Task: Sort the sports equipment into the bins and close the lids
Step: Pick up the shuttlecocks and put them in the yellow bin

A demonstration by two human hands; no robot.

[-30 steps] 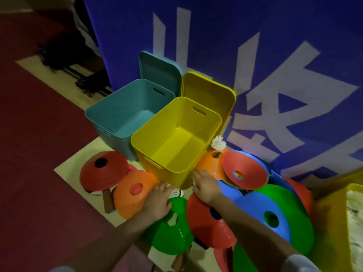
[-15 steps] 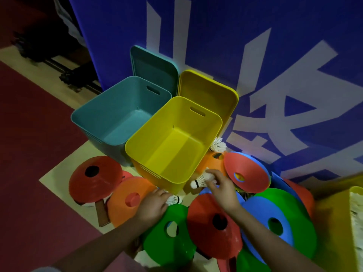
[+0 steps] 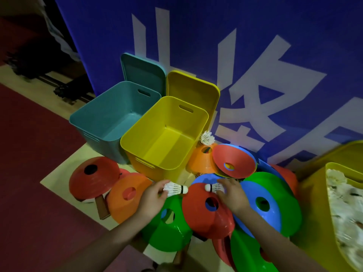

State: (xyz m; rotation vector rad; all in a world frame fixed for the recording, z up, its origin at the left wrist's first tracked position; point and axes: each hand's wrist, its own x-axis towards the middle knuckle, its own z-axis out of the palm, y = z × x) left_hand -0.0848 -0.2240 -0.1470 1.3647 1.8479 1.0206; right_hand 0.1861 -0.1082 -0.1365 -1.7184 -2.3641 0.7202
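My left hand (image 3: 152,197) grips a white shuttlecock (image 3: 175,189) by its feathers, cork pointing right. My right hand (image 3: 232,193) holds a second shuttlecock (image 3: 213,187), cork pointing left. Both hover just in front of the open, empty yellow bin (image 3: 167,134). Left of it stands the open, empty teal bin (image 3: 110,114). Their lids, one yellow (image 3: 193,89) and one teal (image 3: 143,71), lean upright behind them. A third shuttlecock (image 3: 207,138) sits on an orange disc cone (image 3: 200,160). Red, orange, green and blue disc cones lie piled around my hands.
A blue banner (image 3: 235,46) with white characters stands right behind the bins. At the right edge another yellow bin (image 3: 318,203) holds several shuttlecocks. A paddle handle (image 3: 102,207) pokes out under the left cones. Dark red floor lies to the left.
My left hand lifted its shuttlecock off the green cone. My right hand picked up a shuttlecock and drew it back toward the left one. The view shifted slightly.
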